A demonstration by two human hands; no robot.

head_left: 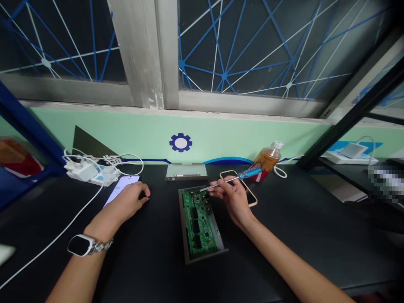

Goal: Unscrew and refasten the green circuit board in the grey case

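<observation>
A screwdriver (251,173) with a clear blue handle rests in the fingers of my right hand (234,197). Its metal shaft slants down to the left, with the tip over the far end of a green circuit board (199,229). From this angle I cannot tell whether the tip touches the board. The board sits in an open grey metal housing (221,237) on the black table. My left hand (131,200), fingers curled in and holding nothing visible, lies to the left of the housing, partly over a phone with a lit screen (124,184).
Behind the board stands a flat metal cover (186,171) near the wall. Another phone (251,198) in a pale case lies beyond my right hand, by a drink bottle (267,161). A power strip (104,174) with white cables sits at the back left.
</observation>
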